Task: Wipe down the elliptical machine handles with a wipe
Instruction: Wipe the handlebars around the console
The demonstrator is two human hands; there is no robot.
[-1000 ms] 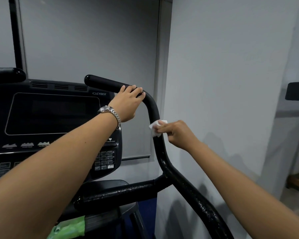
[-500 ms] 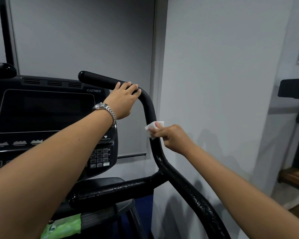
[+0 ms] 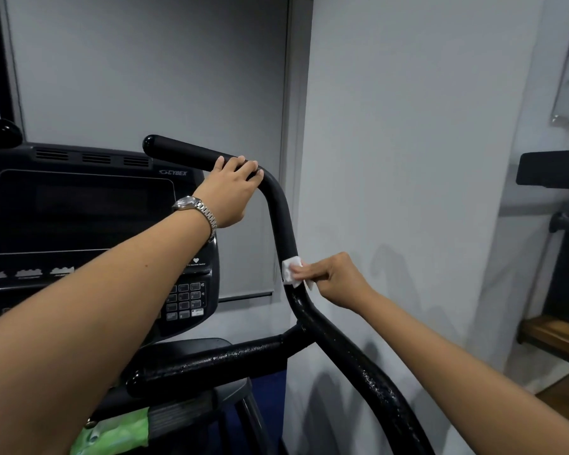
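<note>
Wipe (image 3: 290,270) slid down near-upright handle (image 3: 281,211): right fingers (image 3: 309,274) pinch it, left fingers (image 3: 243,165) grip bend.

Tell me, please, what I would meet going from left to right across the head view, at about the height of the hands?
Console screen → wristwatch → left hand, gripping the handle → wipe → right hand, holding that wipe → second dark machine at the right edge.
</note>
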